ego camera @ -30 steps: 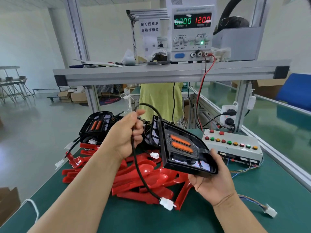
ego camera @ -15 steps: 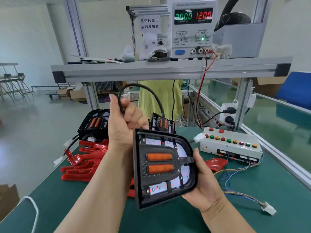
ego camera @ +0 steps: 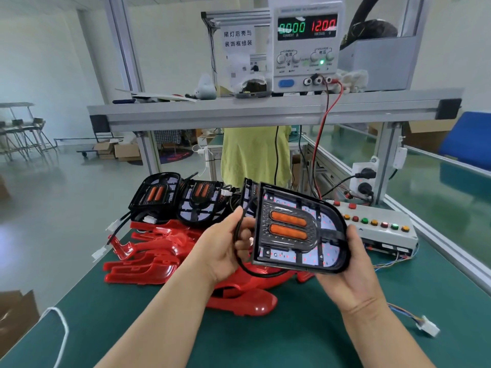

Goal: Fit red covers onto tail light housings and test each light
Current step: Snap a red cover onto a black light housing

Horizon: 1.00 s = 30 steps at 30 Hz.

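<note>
Two hands hold one tail light housing at frame centre, above the red covers piled on the green tabletop. Right hand cups its right edge, fingers hidden behind; left hand fingers curl around its black cable.

Four black tail light housings show: one held up and three more standing at the far left of the surface. The red covers lie in an overlapping heap whose number cannot be told. One power supply and one button box complete it.
</note>
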Tool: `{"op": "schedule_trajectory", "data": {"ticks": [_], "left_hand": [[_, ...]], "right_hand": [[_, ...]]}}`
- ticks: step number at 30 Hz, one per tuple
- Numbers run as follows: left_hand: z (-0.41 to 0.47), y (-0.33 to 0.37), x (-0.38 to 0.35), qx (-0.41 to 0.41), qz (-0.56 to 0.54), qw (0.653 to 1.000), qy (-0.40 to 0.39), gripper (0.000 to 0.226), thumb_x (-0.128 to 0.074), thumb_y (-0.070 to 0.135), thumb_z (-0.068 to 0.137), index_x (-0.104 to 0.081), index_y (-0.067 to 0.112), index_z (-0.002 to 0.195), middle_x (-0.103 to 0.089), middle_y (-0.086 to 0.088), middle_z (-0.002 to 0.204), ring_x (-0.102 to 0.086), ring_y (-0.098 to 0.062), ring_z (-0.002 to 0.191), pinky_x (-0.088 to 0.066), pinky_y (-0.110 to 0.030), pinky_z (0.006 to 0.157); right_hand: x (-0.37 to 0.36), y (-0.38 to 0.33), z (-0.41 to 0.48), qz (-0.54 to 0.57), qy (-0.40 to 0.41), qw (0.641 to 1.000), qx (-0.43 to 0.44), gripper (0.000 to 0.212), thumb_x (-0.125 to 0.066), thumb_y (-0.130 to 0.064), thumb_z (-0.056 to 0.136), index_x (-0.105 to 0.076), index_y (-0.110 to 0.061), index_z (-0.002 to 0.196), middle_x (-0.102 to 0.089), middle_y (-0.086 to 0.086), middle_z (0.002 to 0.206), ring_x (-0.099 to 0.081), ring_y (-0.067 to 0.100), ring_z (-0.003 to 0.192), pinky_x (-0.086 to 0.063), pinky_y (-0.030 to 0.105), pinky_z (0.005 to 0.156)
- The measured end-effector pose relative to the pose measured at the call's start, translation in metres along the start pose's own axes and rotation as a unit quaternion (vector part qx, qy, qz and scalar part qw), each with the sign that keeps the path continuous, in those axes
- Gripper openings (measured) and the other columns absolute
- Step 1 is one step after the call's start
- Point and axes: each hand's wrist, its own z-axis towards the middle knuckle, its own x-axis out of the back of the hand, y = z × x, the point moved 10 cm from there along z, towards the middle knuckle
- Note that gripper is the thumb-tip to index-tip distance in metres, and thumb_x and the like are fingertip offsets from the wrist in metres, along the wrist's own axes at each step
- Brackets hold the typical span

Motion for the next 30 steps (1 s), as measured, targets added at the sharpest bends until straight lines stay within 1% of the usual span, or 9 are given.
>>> {"op": "schedule_trajectory", "data": {"ticks": [3, 6, 9, 11, 14, 19, 22, 25, 30], "left_hand": [[0.003, 0.002, 0.011, -0.023, 0.124, 0.99, 0.056, 0.038, -0.051, 0.031, 0.099, -0.07, 0.0, 0.112, -0.061, -0.014, 0.096, -0.055, -0.025, 0.083, -0.049, -0.041, 0.081], [-0.003, 0.015, 0.024, -0.089, 0.256, 0.955, 0.122, 0.022, -0.058, 0.027, 0.091, -0.077, 0.015, 0.09, -0.07, -0.005, 0.087, -0.059, -0.022, 0.077, -0.051, -0.04, 0.074], [-0.016, 0.028, 0.03, -0.164, 0.399, 0.886, 0.169, 0.023, -0.054, 0.038, 0.095, -0.065, 0.034, 0.075, -0.069, 0.01, 0.081, -0.06, -0.007, 0.072, -0.052, -0.03, 0.07], [-0.025, 0.03, 0.025, -0.208, 0.463, 0.846, 0.163, 0.019, -0.056, 0.04, 0.093, -0.064, 0.045, 0.076, -0.068, 0.019, 0.086, -0.06, 0.008, 0.075, -0.047, -0.018, 0.069], [-0.031, 0.026, 0.008, -0.258, 0.516, 0.805, 0.138, 0.008, -0.062, 0.036, 0.092, -0.07, 0.038, 0.093, -0.065, 0.019, 0.095, -0.058, 0.005, 0.091, -0.047, -0.023, 0.079], [-0.039, -0.01, -0.084, -0.41, 0.669, 0.62, -0.004, 0.026, -0.065, 0.034, 0.089, -0.074, 0.014, 0.102, -0.07, -0.001, 0.104, -0.056, -0.022, 0.102, -0.044, -0.037, 0.093], [-0.009, -0.055, -0.117, -0.353, 0.792, 0.496, -0.044, 0.035, -0.052, 0.039, 0.096, -0.064, 0.014, 0.118, -0.063, -0.002, 0.122, -0.044, -0.025, 0.12, -0.036, -0.039, 0.101], [0.015, -0.086, -0.127, -0.283, 0.864, 0.412, -0.054, 0.035, -0.052, 0.028, 0.098, -0.056, 0.009, 0.127, -0.059, -0.008, 0.127, -0.039, -0.03, 0.127, -0.026, -0.043, 0.11], [0.033, -0.086, -0.13, -0.228, 0.886, 0.404, -0.004, 0.037, -0.057, 0.015, 0.089, -0.054, 0.011, 0.126, -0.061, -0.009, 0.124, -0.044, -0.031, 0.127, -0.015, -0.049, 0.116]], "right_hand": [[0.006, -0.002, 0.0, 0.012, 0.035, 0.999, 0.01, 0.054, -0.042, -0.051, 0.097, -0.078, -0.012, 0.107, -0.07, 0.013, 0.123, -0.07, 0.027, 0.106, -0.061, 0.044, 0.072], [0.013, -0.013, -0.001, 0.026, 0.055, 0.997, 0.038, 0.053, -0.043, -0.051, 0.097, -0.08, -0.013, 0.101, -0.071, 0.012, 0.12, -0.072, 0.026, 0.102, -0.061, 0.044, 0.07], [0.024, -0.03, 0.002, 0.047, 0.079, 0.993, 0.072, 0.052, -0.041, -0.049, 0.099, -0.08, -0.015, 0.104, -0.071, 0.01, 0.12, -0.071, 0.026, 0.105, -0.061, 0.048, 0.075], [0.033, -0.041, 0.002, 0.063, 0.098, 0.989, 0.091, 0.049, -0.041, -0.048, 0.101, -0.073, -0.015, 0.116, -0.071, 0.009, 0.122, -0.069, 0.027, 0.108, -0.059, 0.052, 0.081], [0.041, -0.057, -0.001, 0.093, 0.117, 0.98, 0.13, 0.045, -0.048, -0.044, 0.096, -0.064, -0.016, 0.127, -0.072, 0.006, 0.12, -0.071, 0.026, 0.105, -0.061, 0.049, 0.074], [0.05, -0.069, -0.004, 0.105, 0.138, 0.971, 0.165, 0.043, -0.043, -0.039, 0.102, -0.059, -0.018, 0.136, -0.07, 0.003, 0.124, -0.07, 0.022, 0.107, -0.062, 0.045, 0.071], [0.049, -0.062, -0.002, 0.098, 0.134, 0.976, 0.144, 0.046, -0.04, -0.042, 0.101, -0.061, -0.014, 0.131, -0.069, 0.009, 0.125, -0.068, 0.029, 0.11, -0.058, 0.053, 0.081], [0.045, -0.059, -0.001, 0.09, 0.12, 0.98, 0.13, 0.052, -0.039, -0.045, 0.1, -0.057, -0.014, 0.138, -0.066, 0.011, 0.131, -0.063, 0.031, 0.12, -0.052, 0.054, 0.096], [0.046, -0.063, 0.001, 0.092, 0.122, 0.979, 0.139, 0.052, -0.038, -0.047, 0.102, -0.058, -0.014, 0.137, -0.065, 0.01, 0.132, -0.06, 0.03, 0.124, -0.044, 0.052, 0.105]]}}
